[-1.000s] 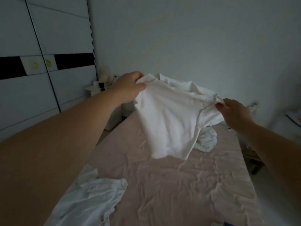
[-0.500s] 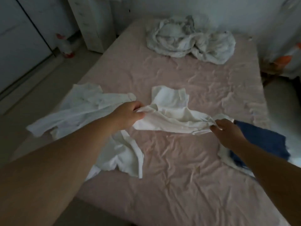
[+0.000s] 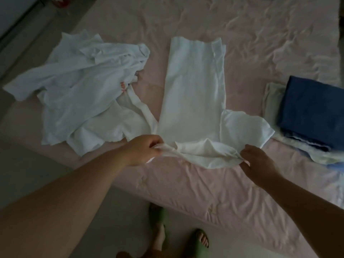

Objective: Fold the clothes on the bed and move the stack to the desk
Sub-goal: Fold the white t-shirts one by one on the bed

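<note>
The white T-shirt (image 3: 193, 94) lies flat on the pink bed (image 3: 260, 43), its long axis running from our hands out toward twelve o'clock, hem far and shoulders near. We pinch its near edge at both ends: our left hand (image 3: 143, 150) grips the shoulder at about ten o'clock, our right hand (image 3: 257, 160) grips the other shoulder at about two, each with curled fingers. Both hands sit level with each other, neither plainly nearer the cloth, so we judge the next fold runs along that axis, near edge carried away from us. A loose white garment (image 3: 80, 86) lies at ten o'clock, folded blue cloth (image 3: 312, 108) at three. Half a second ago the shirt hung bunched between our hands; now its body is spread out.
</note>
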